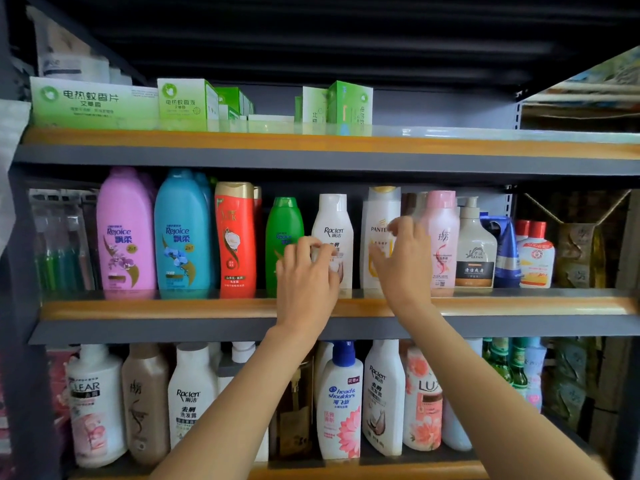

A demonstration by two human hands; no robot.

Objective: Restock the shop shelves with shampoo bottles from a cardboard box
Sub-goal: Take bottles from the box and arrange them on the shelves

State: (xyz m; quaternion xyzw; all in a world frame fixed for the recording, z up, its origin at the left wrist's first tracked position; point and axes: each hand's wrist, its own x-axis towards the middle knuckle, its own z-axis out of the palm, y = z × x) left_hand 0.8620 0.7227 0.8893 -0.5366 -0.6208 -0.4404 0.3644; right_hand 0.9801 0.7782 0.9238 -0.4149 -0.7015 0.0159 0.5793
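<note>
On the middle shelf point(207, 308), a white Raclen bottle point(333, 216) stands upright, and both hands are raised in front of it. The left hand point(306, 271) covers the lower front of this bottle with its fingers curled against the label; it seems to grip the bottle, though the blur leaves the hold unsure. Just right of the Raclen bottle stands a white Pantene bottle point(381, 216), and the right hand point(403, 261) is before it with fingers loosely bent and spread, grasping nothing that shows. Just left of the Raclen bottle is a green bottle point(282, 223), then a red bottle point(235, 237), a blue Rejoice bottle point(181, 233) and a pink Rejoice bottle point(125, 233). Right of the Pantene bottle stands a pale pink bottle point(441, 237).
</note>
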